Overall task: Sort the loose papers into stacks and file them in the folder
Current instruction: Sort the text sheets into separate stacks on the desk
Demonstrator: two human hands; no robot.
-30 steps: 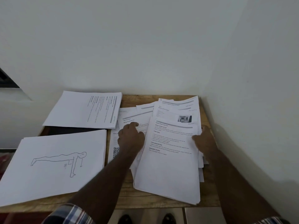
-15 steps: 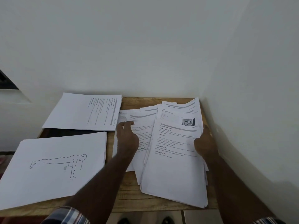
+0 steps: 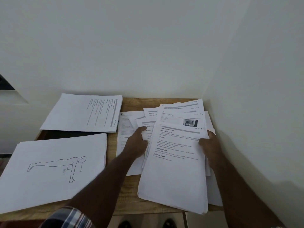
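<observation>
Fanning loose papers [image 3: 174,162] between left hand [image 3: 136,143] and right hand [image 3: 209,143].

You're looking down at a wooden table [image 3: 131,102] pushed into the corner where two plain white walls [image 3: 131,46] meet. Below the table's near edge, two dark shoes [image 3: 125,224] stand on a pale tiled floor [image 3: 148,221]. Left of the table, a dark opening [image 3: 5,83] cuts the wall.

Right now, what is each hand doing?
Left hand: fingers straight, pressing on the fanned white printed sheets.
Right hand: gripping the thick white paper stack.
</observation>
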